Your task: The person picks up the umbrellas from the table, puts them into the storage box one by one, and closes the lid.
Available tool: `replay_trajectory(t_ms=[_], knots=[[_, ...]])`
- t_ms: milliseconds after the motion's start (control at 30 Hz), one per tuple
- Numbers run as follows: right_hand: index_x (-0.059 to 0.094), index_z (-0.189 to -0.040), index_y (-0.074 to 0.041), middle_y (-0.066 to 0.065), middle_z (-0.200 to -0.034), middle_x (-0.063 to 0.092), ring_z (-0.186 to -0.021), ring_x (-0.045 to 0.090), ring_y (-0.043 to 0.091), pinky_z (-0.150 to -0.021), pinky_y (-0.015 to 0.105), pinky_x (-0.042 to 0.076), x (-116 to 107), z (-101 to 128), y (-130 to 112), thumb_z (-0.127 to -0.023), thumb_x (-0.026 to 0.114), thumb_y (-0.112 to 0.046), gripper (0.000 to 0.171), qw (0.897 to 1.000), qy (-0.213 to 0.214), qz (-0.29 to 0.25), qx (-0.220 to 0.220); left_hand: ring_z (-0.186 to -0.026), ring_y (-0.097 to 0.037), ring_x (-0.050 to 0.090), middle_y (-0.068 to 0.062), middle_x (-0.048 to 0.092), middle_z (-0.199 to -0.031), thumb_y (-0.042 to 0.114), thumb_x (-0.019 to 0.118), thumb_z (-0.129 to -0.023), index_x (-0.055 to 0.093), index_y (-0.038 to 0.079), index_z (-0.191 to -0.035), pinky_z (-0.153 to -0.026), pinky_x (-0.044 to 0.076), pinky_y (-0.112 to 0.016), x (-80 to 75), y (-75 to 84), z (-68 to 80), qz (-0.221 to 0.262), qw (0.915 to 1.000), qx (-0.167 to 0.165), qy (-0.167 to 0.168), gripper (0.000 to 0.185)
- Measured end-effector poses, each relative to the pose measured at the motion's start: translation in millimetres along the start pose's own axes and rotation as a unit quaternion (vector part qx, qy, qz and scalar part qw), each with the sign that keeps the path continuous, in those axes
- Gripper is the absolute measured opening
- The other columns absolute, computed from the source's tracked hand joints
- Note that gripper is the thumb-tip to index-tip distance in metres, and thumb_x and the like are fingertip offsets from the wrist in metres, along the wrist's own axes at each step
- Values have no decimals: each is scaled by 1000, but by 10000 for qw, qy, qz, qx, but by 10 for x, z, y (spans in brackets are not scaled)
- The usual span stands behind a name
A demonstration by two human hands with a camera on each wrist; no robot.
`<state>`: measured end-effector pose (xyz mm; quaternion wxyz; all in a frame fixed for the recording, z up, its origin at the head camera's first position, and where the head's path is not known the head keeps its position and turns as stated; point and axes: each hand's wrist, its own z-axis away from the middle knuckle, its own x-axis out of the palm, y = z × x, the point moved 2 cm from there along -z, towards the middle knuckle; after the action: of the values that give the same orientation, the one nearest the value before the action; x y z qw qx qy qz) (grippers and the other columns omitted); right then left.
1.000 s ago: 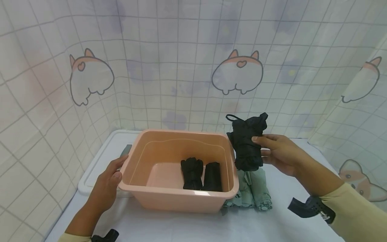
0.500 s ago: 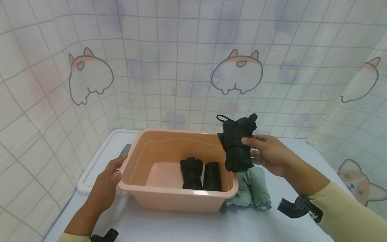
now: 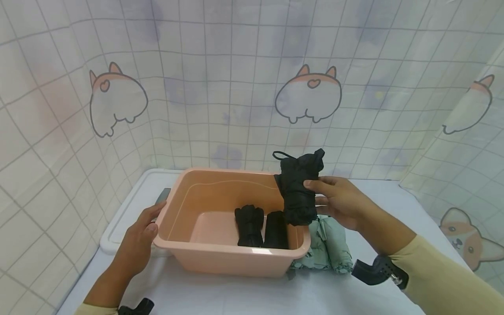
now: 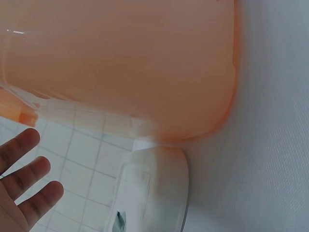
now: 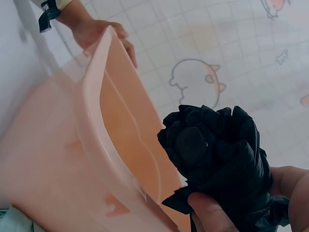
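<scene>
A peach plastic tub point(image 3: 232, 258) sits at the middle of the table. Two black rolled bundles lie inside its right half, a left one point(image 3: 250, 225) and a right one point(image 3: 276, 232) partly covered by the raised one. My right hand point(image 3: 340, 199) grips a folded black umbrella point(image 3: 299, 188) with a loop strap, held upright above the tub's right rim. Its gathered end with a round cap faces the right wrist view. My left hand point(image 3: 135, 245) rests against the outside of the tub's left rim, and the fingers point(image 4: 41, 195) look straight and spread in the left wrist view.
Green rolled bundles point(image 3: 334, 245) lie right of the tub, partly hidden behind it. A white lid or tray point(image 3: 130, 210) lies at the left, under a grey-green piece point(image 3: 163, 195). A grid-patterned curtain point(image 3: 244, 87) surrounds the white table point(image 3: 220, 295).
My right hand has carried the black umbrella leftward, from beside the tub's right rim to over that rim. The left hand and the tub have stayed in place.
</scene>
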<state>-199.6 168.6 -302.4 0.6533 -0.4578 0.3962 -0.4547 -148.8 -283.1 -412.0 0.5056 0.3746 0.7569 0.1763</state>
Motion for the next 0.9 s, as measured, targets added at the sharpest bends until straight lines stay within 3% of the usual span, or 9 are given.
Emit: replay_trajectory(t_ms=[433,900], knots=[[13,-160,6,24,-158,33,-141,39,47,-107,53,42,187,-58,-25,-98,69,-35,93,10000,47,-25,55,-129,-55,50,-26,47,-149,33,29,-110,35,22,-159,-95,40,-75,6,-3,3,28,9999,-84,-75,50],[29,-156,5,22,-140,54,-123,60,37,-97,48,53,349,-115,-13,-99,69,-33,79,10000,34,-40,41,-130,-55,49,-25,47,-150,32,30,-110,36,23,-158,-95,40,-74,0,2,4,30,10000,-25,-38,50]])
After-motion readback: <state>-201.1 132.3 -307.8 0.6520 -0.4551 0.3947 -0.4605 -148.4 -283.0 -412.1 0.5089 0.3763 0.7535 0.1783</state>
